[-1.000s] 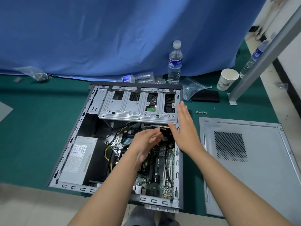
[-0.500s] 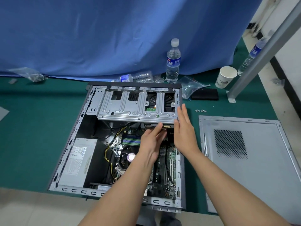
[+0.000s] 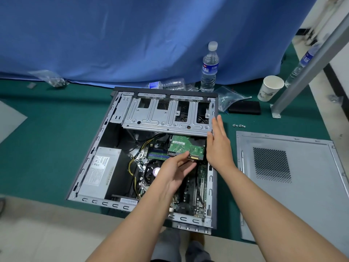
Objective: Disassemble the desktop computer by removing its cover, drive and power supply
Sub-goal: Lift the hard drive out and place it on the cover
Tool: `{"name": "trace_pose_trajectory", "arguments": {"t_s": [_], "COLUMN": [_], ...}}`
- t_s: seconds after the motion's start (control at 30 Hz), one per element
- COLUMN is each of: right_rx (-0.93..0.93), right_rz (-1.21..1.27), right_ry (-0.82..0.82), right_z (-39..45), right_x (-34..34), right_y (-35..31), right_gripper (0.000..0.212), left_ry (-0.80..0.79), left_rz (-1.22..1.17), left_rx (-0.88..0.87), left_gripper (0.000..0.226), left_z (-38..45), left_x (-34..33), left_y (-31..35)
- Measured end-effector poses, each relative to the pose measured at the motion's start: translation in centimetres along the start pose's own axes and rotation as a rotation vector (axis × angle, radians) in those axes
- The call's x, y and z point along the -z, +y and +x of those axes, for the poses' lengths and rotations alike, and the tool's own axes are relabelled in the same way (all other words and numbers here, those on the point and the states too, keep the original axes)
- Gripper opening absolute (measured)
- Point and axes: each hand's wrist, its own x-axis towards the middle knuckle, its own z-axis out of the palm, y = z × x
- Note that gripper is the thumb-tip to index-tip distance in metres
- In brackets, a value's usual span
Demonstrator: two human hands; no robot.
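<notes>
Head view: desktop case lies open on its side on the green bench. Side cover already off, flat on the bench right of the case, four loose screws just beyond its far edge. Hard drive, green circuit board up, sits partly out from under the metal drive cage, above the motherboard. Left hand grips the drive's near end, thumb on top by the connector, fingers curled underneath. Right hand is flat, fingers straight and pressed together, against the case's right edge beside the cage, likely bracing it. Power supply sits in the case's left side, yellow and black cables running toward the board.

Step in hand: drive removal, roughly mid-task. Next move calls for drawing the drive clear toward the person and lifting it over the case wall without snagging cables; then the power supply needs unplugging. Water bottle and paper cup stand at the back.
</notes>
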Motion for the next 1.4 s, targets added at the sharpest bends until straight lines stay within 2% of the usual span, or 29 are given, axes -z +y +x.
{"name": "trace_pose_trajectory", "arguments": {"t_s": [0.3,0.43,0.57,0.7,0.8,0.9,0.97,1.07,1.2,1.27,1.4], "right_rx": [-0.059,-0.051,-0.015,0.007,0.031,0.056,0.016,-0.167,-0.310,-0.344,-0.408], "right_rz": [-0.037,-0.115,-0.281,-0.409,-0.317,-0.178,-0.076,0.192,0.461,0.503,0.505], "right_ry": [-0.020,-0.006,0.009,-0.017,0.001,0.009,-0.035,-0.112,0.054,0.163,0.363], "right_z": [0.0,0.0,0.0,0.1,0.0,-0.1,-0.2,0.1,1.1,1.5,1.6], "right_x": [0.0,0.0,-0.1,0.1,0.4,0.7,1.0,1.9,3.7,4.7,6.7], "right_y": [-0.2,-0.4,-0.8,-1.0,-1.5,-3.0,-4.3,-6.1,-6.8,-6.3,-3.8], "right_gripper": [0.049,0.047,0.044,0.040,0.031,0.026,0.026,0.024,0.031,0.030,0.013], "left_ry": [0.004,0.018,0.039,-0.005,-0.053,-0.165,-0.227,-0.315,-0.401,-0.377,-0.313], "left_rz": [0.117,0.279,0.411,0.623,0.736,0.829,0.813,0.788,0.727,0.729,0.749], "left_rx": [0.001,-0.093,-0.159,-0.194,-0.204,-0.196,-0.204,-0.222,-0.207,-0.206,-0.237], "left_gripper": [0.006,0.012,0.004,0.008,0.026,0.040,0.034,0.021,0.003,0.015,0.020], "left_z": [-2.2,-3.1,-4.2,-5.3,-5.4,-5.3,-5.0,-4.5,-3.7,-2.7,-0.9], "left_x": [2.7,4.5,5.2,5.4,5.5,4.9,4.2,2.7,-0.4,-2.0,-5.1], "left_y": [0.7,2.3,5.7,9.9,12.6,14.7,15.9,17.0,16.4,15.5,12.5]}}
